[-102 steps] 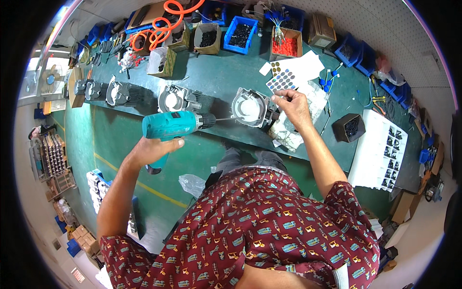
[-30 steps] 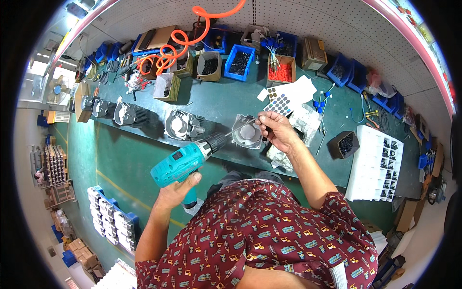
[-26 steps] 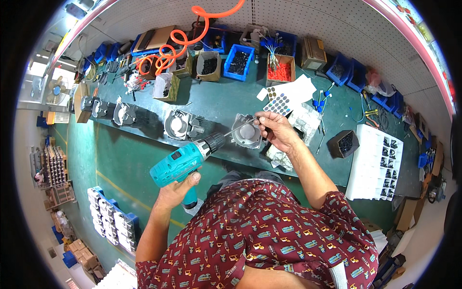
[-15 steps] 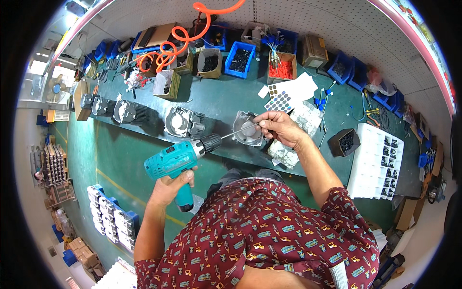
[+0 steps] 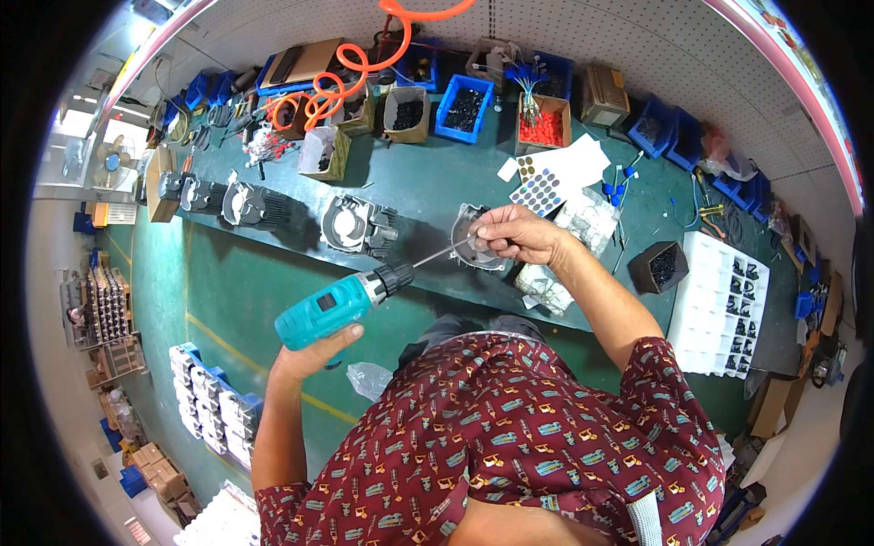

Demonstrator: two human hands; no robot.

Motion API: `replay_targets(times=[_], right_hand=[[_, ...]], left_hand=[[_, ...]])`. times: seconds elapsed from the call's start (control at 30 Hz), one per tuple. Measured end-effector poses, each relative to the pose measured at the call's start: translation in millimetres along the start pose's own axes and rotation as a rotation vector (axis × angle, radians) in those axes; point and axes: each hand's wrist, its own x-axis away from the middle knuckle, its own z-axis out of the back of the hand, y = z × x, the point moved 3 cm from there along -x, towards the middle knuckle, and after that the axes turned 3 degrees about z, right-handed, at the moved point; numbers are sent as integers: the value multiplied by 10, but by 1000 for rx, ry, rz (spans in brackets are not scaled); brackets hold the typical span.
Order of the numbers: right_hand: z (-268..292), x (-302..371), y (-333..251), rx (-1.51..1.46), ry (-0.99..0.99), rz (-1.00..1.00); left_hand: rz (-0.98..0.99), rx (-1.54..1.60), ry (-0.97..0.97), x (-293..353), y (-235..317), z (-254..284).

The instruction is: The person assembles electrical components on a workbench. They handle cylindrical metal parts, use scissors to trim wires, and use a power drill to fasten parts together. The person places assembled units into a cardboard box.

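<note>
My left hand (image 5: 320, 353) is closed round the handle of a teal cordless drill (image 5: 320, 314), held off the front edge of the bench. The handle is mostly hidden behind that hand and wrist. From the black chuck (image 5: 395, 277) a long thin driver bit (image 5: 433, 257) points up and right. My right hand (image 5: 515, 235) pinches the bit's far end between thumb and fingers; any small part on the tip is hidden. Just behind the right fingers a grey metal motor housing (image 5: 471, 258) sits on the bench, partly covered by them.
More motor housings (image 5: 348, 225) stand leftward along the green bench (image 5: 414, 196). Blue bins (image 5: 462, 109) and boxes of small parts line the back, under a coiled orange hose (image 5: 350, 59). At right are a bubble-wrapped pack (image 5: 546, 287), a dark box of screws (image 5: 657, 267) and a white tray (image 5: 706, 305).
The drill has tilted, so its handle and battery end, visible before, are now mostly hidden. My right fingers still pinch the bit's end. The whole view has shifted slightly.
</note>
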Motion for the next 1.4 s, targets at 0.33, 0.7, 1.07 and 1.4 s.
replay_targets(times=[0.33,0.7,1.07,1.4], right_hand=[[-100,-329,77,797,393,95],[-23,-221,-107,928,412,246],[254,-11,-104,1464,575,392],[227,2,-82,1476,541,437]], left_hand=[[-40,3,42,-186,255,-255],[-116,-496,-8,-336,723,-360],[26,-709,-204,-1132,1450,-207],[-40,-763,-258,-1268,1393,-252]])
